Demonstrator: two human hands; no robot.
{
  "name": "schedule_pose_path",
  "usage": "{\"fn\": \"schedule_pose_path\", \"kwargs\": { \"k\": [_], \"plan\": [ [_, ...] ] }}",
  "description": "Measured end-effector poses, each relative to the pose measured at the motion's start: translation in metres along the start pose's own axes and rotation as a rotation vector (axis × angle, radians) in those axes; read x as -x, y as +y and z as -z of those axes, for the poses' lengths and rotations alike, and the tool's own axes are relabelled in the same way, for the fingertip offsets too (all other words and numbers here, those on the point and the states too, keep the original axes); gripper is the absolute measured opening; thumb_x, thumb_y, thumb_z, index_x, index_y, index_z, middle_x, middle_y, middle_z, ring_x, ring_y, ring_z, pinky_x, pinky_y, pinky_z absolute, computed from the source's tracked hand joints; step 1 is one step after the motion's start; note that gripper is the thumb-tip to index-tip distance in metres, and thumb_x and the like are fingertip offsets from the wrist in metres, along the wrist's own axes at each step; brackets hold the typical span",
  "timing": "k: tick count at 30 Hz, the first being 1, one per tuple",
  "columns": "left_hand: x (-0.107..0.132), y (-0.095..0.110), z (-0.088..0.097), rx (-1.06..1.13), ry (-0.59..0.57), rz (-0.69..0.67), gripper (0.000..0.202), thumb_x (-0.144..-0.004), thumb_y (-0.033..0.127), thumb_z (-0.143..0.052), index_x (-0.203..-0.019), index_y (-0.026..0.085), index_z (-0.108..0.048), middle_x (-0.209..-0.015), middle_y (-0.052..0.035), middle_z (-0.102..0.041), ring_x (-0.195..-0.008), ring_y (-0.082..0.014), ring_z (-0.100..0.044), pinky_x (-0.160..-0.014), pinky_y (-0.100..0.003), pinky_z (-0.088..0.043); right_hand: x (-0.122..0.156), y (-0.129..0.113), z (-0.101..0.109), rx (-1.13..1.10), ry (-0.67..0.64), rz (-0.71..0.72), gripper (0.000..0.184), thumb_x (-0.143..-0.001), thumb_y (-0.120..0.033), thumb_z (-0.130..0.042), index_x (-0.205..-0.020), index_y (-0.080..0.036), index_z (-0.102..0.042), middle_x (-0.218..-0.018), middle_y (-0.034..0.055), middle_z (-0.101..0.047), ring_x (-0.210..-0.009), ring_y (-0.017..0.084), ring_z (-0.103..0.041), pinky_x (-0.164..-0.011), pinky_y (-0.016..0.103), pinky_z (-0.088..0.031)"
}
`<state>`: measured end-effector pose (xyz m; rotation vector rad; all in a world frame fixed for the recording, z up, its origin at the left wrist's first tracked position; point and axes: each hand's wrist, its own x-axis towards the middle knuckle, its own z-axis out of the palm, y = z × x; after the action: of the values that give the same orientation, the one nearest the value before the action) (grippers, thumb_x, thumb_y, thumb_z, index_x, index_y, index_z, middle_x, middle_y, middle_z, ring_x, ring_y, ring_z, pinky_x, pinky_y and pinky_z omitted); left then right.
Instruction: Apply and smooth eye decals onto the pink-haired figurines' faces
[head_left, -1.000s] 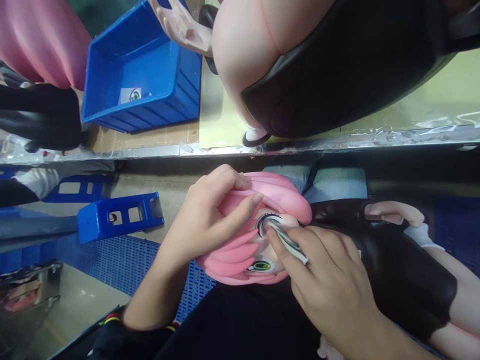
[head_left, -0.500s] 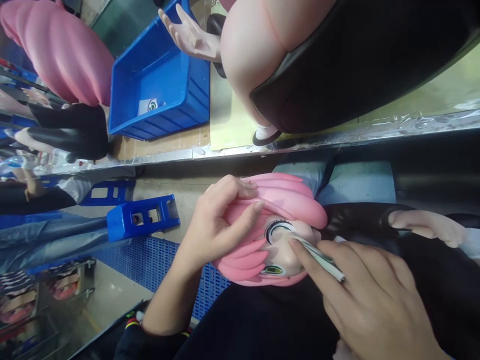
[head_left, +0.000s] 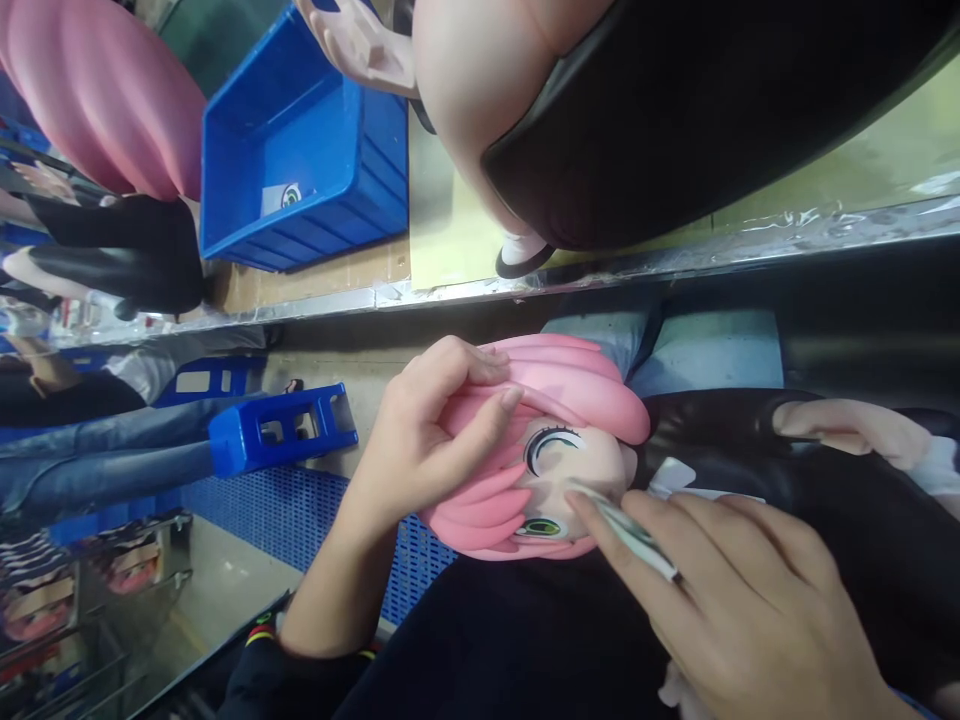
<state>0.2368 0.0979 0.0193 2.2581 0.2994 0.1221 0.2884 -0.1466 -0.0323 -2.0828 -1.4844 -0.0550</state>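
Note:
A large doll figure lies across my lap, its pink-haired head (head_left: 555,375) turned sideways. My left hand (head_left: 431,425) is closed over the pink hair, its thumb on the fringe. Between the fingers of my right hand (head_left: 739,590) is a thin, folded pale strip (head_left: 641,548), whose exact kind I cannot make out. Its tip is at the middle of the face, between the upper eye (head_left: 553,448) and the lower green eye (head_left: 541,528). White paper pieces (head_left: 673,475) rest on the figure's black clothing, partly behind my right hand.
On the bench, a blue bin (head_left: 379,190) holds a small eye sticker sheet (head_left: 281,198). A second big figure in black (head_left: 675,130) lies beside it, over the taped bench edge (head_left: 450,298). At left are a blue stool (head_left: 281,430) and a person's jeans (head_left: 112,445).
My right hand and the strip have shifted slightly down and left, off the upper eye, uncovering more of it. My left hand keeps its hold. The whole view has shifted a little.

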Motion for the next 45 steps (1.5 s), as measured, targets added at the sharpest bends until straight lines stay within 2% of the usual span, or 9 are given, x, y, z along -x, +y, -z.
{"fn": "schedule_pose_path", "kwargs": {
  "k": [7, 13, 17, 24, 28, 33, 37, 43, 45],
  "plan": [
    [-0.0020, 0.0017, -0.0010, 0.001, -0.002, -0.014, 0.007, -0.094, 0.021, -0.067, -0.092, 0.014, -0.065, -0.094, -0.0076, -0.067, -0.097, -0.0206, -0.067, -0.093, -0.038, -0.056, -0.0030, 0.0000, -0.0006, -0.083, 0.010, 0.007, 0.037, -0.098, -0.003, -0.042, -0.123, -0.015, -0.067, -0.100, 0.0076, -0.072, -0.091, 0.025, -0.057, -0.085, 0.043, -0.038],
    [-0.0020, 0.0021, -0.0012, 0.004, -0.003, -0.018, 0.008, -0.094, 0.021, -0.067, -0.093, 0.013, -0.065, -0.096, -0.0083, -0.068, -0.099, -0.0206, -0.067, -0.092, -0.037, -0.056, -0.0038, 0.0075, 0.0013, 0.040, 0.027, -0.002, 0.031, -0.097, -0.005, -0.052, -0.120, -0.017, -0.069, -0.093, 0.0074, -0.073, -0.087, 0.026, -0.056, -0.079, 0.042, -0.036],
    [-0.0021, 0.0029, -0.0010, 0.001, -0.003, -0.010, 0.009, -0.094, 0.022, -0.067, -0.092, 0.014, -0.065, -0.095, -0.0081, -0.068, -0.097, -0.0206, -0.067, -0.091, -0.037, -0.056, -0.0045, 0.0046, 0.0008, -0.046, 0.017, 0.032, 0.034, -0.099, -0.004, -0.045, -0.121, -0.017, -0.068, -0.096, 0.0056, -0.074, -0.088, 0.023, -0.056, -0.084, 0.042, -0.038],
    [-0.0022, 0.0023, -0.0017, 0.011, -0.006, -0.012, 0.010, -0.095, 0.023, -0.066, -0.092, 0.013, -0.064, -0.095, -0.0081, -0.067, -0.096, -0.0200, -0.066, -0.092, -0.037, -0.055, -0.0036, 0.0060, 0.0036, -0.049, -0.004, 0.054, 0.040, -0.102, -0.008, -0.031, -0.120, -0.019, -0.065, -0.102, 0.0023, -0.076, -0.092, 0.021, -0.055, -0.088, 0.042, -0.038],
    [-0.0026, 0.0026, -0.0019, -0.003, -0.001, -0.010, 0.011, -0.095, 0.023, -0.066, -0.091, 0.013, -0.065, -0.093, -0.0080, -0.067, -0.093, -0.0196, -0.066, -0.091, -0.037, -0.055, -0.0080, 0.0049, 0.0035, -0.027, 0.005, 0.112, 0.034, -0.101, -0.004, -0.037, -0.109, -0.018, -0.067, -0.096, 0.0016, -0.076, -0.088, 0.021, -0.054, -0.084, 0.040, -0.038],
    [-0.0032, 0.0036, -0.0017, 0.015, 0.002, -0.005, 0.012, -0.095, 0.024, -0.066, -0.091, 0.014, -0.064, -0.094, -0.0080, -0.067, -0.094, -0.0198, -0.066, -0.090, -0.037, -0.055, -0.0053, 0.0041, 0.0068, -0.032, -0.025, 0.085, 0.037, -0.103, -0.010, -0.032, -0.113, -0.019, -0.066, -0.103, 0.0017, -0.076, -0.091, 0.020, -0.055, -0.087, 0.041, -0.039],
    [-0.0040, 0.0042, -0.0027, -0.004, 0.000, -0.006, 0.011, -0.095, 0.025, -0.066, -0.091, 0.014, -0.065, -0.094, -0.0074, -0.067, -0.093, -0.0197, -0.065, -0.089, -0.037, -0.055, -0.0091, 0.0012, 0.0067, -0.008, 0.006, 0.101, 0.033, -0.101, -0.008, -0.036, -0.106, -0.019, -0.068, -0.095, 0.0010, -0.076, -0.086, 0.020, -0.054, -0.083, 0.039, -0.039],
    [-0.0040, 0.0034, -0.0024, 0.011, 0.002, 0.008, 0.010, -0.095, 0.025, -0.066, -0.090, 0.016, -0.064, -0.094, -0.0069, -0.067, -0.093, -0.0200, -0.065, -0.089, -0.038, -0.055, -0.0028, 0.0029, 0.0061, -0.005, 0.002, 0.057, 0.035, -0.099, -0.013, -0.038, -0.115, -0.019, -0.068, -0.104, 0.0027, -0.075, -0.089, 0.022, -0.056, -0.084, 0.043, -0.038],
    [-0.0044, 0.0039, -0.0027, 0.010, 0.000, 0.016, 0.010, -0.095, 0.026, -0.065, -0.090, 0.018, -0.064, -0.095, -0.0062, -0.067, -0.093, -0.0200, -0.065, -0.090, -0.038, -0.055, -0.0029, 0.0024, 0.0056, -0.012, -0.005, 0.068, 0.035, -0.097, -0.010, -0.040, -0.115, -0.018, -0.069, -0.103, 0.0031, -0.075, -0.089, 0.022, -0.055, -0.084, 0.043, -0.038]
  ]
}}
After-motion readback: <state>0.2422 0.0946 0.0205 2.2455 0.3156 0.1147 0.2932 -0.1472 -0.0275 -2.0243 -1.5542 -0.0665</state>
